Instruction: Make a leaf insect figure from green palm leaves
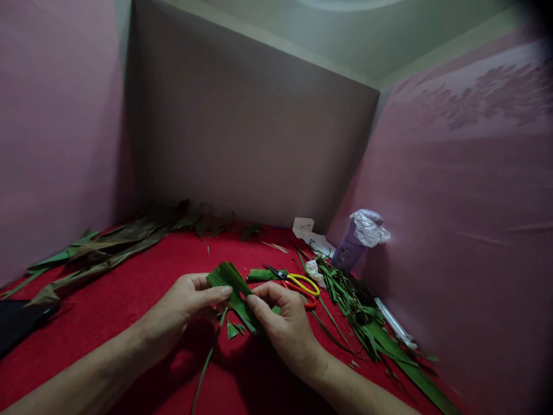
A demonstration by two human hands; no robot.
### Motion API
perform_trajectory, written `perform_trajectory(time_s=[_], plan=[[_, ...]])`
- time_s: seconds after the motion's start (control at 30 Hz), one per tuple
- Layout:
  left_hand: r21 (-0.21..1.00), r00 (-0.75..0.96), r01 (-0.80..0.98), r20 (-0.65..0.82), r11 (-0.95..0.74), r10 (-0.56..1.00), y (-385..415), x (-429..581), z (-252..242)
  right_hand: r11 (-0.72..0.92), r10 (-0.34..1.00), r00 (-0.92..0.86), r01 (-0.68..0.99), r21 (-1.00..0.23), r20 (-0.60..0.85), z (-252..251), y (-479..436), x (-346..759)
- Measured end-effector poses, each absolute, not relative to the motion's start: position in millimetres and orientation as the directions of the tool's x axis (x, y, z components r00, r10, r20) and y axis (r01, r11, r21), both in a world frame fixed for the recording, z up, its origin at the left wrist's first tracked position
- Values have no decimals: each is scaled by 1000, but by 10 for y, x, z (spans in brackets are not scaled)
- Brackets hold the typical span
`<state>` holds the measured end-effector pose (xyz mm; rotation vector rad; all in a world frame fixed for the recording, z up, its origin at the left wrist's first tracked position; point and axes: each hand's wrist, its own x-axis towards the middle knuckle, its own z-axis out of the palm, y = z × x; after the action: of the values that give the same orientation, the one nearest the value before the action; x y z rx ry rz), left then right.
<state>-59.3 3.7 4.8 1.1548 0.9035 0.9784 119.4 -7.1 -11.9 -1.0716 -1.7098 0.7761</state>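
Observation:
Between my two hands is a folded strip of green leaf [235, 297], raised a little above the red cloth [173, 357]. My left hand [196, 300] pinches its left edge, thumb on top. My right hand [283, 323] grips its right side between thumb and fingers. A thin green stem [206, 363] hangs or lies below my left hand; I cannot tell whether it joins the leaf. Just past my right hand lie scissors [298, 282] with one yellow and one red handle. Their blades are beside a short cut leaf piece [261, 275]. Small leaf scraps [233, 329] sit under the strip.
Long dried and green leaves [116, 242] spread along the back left. A heap of leaf strips [354, 305] lies at right, near a purple container topped with clear plastic [356, 242]. White papers [317, 242] and thin sticks [276, 246] are behind. A dark flat object [21, 323] is at left.

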Motion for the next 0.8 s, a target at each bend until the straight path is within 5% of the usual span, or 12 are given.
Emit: perform_trajectory(time_s=[0.8], plan=[[984,238,-129,-86,119,967,55,-582,-24,362,928,-191,251,-898,320,-160,-59,1174]])
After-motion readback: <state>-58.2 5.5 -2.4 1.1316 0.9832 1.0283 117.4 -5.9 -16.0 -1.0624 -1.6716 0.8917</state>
